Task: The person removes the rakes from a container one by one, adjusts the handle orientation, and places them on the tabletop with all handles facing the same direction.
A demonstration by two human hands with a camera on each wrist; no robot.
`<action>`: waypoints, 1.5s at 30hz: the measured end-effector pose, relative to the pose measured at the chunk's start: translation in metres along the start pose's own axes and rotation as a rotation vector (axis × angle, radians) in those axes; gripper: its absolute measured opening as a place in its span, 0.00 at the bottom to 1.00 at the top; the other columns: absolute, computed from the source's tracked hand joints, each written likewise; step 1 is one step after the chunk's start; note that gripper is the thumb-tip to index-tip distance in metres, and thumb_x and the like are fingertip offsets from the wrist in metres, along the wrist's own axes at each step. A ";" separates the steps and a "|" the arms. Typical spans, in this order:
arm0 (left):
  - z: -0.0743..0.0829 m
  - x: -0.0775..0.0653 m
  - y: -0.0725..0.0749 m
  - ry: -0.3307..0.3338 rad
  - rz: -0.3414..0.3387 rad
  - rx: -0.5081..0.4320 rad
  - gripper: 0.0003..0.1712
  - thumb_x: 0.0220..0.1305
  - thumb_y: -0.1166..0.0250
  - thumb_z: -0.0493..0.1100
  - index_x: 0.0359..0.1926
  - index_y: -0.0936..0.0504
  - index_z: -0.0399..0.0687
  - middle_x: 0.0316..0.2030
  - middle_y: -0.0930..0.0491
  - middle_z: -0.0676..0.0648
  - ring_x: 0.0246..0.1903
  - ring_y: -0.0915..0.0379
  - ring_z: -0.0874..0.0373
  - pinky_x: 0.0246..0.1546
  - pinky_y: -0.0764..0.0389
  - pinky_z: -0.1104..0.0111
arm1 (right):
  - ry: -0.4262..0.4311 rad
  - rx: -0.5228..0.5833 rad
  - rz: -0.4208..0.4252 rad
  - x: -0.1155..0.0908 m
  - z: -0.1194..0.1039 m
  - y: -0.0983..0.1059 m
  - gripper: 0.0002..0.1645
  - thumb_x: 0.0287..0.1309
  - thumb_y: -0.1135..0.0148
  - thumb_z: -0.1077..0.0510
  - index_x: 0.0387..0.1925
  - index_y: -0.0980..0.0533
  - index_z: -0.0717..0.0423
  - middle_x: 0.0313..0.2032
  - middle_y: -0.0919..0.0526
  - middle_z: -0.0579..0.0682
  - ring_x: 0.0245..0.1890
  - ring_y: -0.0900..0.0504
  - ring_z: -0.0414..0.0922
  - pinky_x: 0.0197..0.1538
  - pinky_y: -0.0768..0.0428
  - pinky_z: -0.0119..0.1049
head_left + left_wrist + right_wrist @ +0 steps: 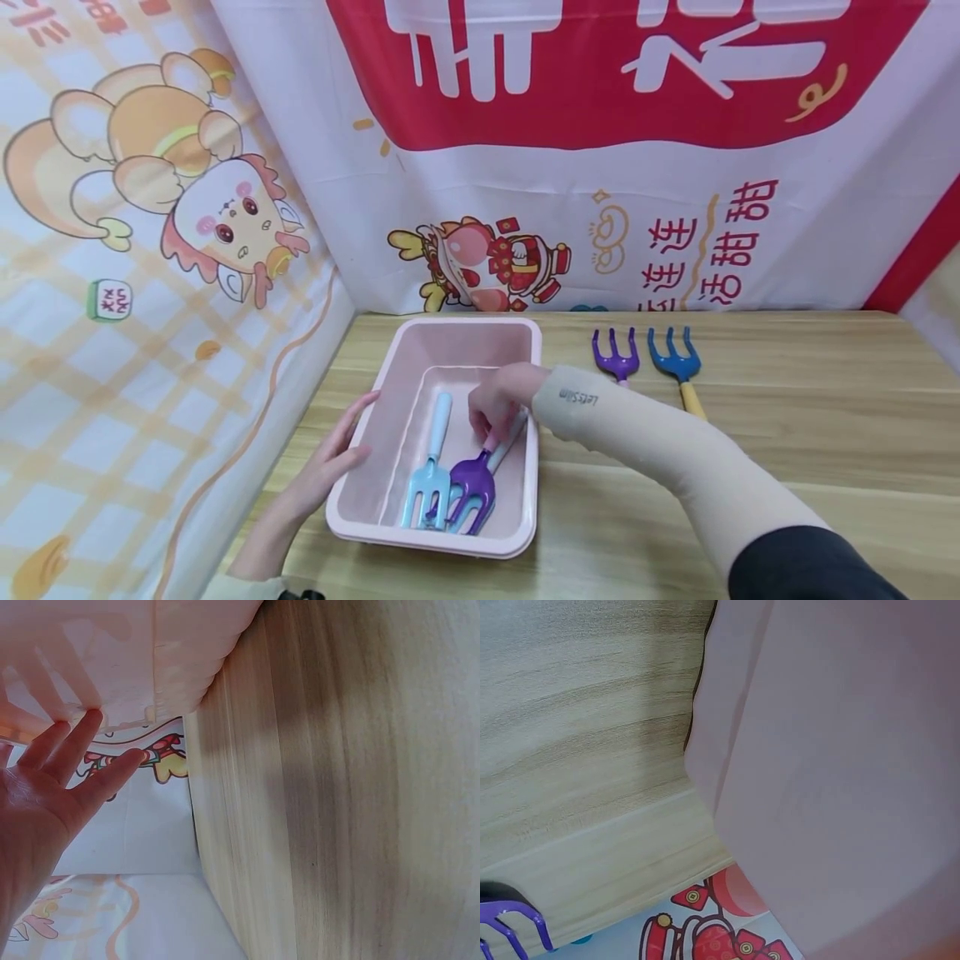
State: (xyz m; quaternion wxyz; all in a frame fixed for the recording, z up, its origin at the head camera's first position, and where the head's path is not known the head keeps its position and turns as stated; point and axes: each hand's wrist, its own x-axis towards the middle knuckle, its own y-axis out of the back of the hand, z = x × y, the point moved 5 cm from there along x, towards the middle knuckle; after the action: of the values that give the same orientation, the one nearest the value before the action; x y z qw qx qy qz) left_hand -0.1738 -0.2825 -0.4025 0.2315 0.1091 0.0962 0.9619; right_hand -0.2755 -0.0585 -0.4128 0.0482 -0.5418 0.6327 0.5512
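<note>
A pale pink plastic basin (341, 527) stands on the table. Inside it, my right hand (504, 402) pinches the pink handle of a purple hand fork (472, 477), whose tines point toward me. Partly under that fork lies a light blue one, its handle (510, 442) along the right wall. Another light blue hand fork (430, 482) lies to the left, its handle pointing away. My left hand (326, 467) touches the basin's left side with its fingers extended, as the left wrist view also shows. The basin wall (840, 765) hides my right fingers from the right wrist camera.
On the wooden table (787, 425), right of the basin, lie a second purple hand fork (617, 363) and a dark blue one (677, 363) with a yellow handle, both partly behind my right forearm. Printed cloth (337, 208) hangs at the back and left.
</note>
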 end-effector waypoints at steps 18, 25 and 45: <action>-0.001 0.000 -0.001 0.006 -0.007 -0.009 0.38 0.69 0.52 0.30 0.76 0.55 0.45 0.63 0.45 0.22 0.56 0.31 0.51 0.47 0.20 0.58 | 0.051 -0.073 0.058 -0.009 0.000 0.011 0.04 0.59 0.32 0.52 0.34 0.17 0.45 0.30 0.20 0.43 0.33 0.26 0.41 0.41 0.28 0.36; 0.000 -0.001 -0.001 0.008 -0.002 0.000 0.37 0.70 0.53 0.30 0.76 0.54 0.46 0.62 0.44 0.22 0.55 0.30 0.51 0.46 0.20 0.58 | 0.116 -0.085 0.065 -0.025 -0.009 0.026 0.04 0.62 0.36 0.55 0.37 0.17 0.49 0.34 0.19 0.47 0.33 0.27 0.40 0.40 0.28 0.33; 0.002 -0.003 -0.003 0.023 0.001 0.008 0.38 0.70 0.53 0.31 0.76 0.55 0.46 0.64 0.46 0.22 0.55 0.30 0.49 0.44 0.19 0.55 | 0.147 -0.163 0.255 -0.073 -0.013 0.045 0.03 0.59 0.33 0.51 0.33 0.17 0.44 0.33 0.18 0.39 0.37 0.24 0.40 0.45 0.26 0.36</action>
State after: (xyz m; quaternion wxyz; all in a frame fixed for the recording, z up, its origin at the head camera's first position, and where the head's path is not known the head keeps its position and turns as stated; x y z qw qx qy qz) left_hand -0.1695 -0.2812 -0.4013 0.2293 0.0989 0.1025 0.9629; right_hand -0.2721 -0.0312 -0.3304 -0.1126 -0.4979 0.6514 0.5613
